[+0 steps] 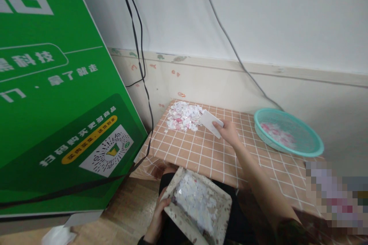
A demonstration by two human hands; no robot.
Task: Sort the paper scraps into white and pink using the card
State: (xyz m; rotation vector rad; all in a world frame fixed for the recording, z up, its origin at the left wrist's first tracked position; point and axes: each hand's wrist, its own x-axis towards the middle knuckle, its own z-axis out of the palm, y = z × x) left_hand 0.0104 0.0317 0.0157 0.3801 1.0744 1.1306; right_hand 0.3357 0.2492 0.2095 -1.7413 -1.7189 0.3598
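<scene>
With my left hand [159,214] I grip the left rim of a speckled rectangular tray [179,220], held tilted over my lap below the table edge. Many small white paper-like scraps [195,197] lie in it. My right hand [228,131] reaches over the table and pinches a flat white card [211,123] between thumb and fingers. The card's far end is at the right side of a heap of white and pink scraps [184,116] on the tablecloth.
A brown checked tablecloth [201,153] covers the table against the wall. At the right stands a turquoise mesh basket [304,138] with pink and white scraps inside. A large green cabinet [57,122] borders the left. Dark cables [145,84] hang between cabinet and table.
</scene>
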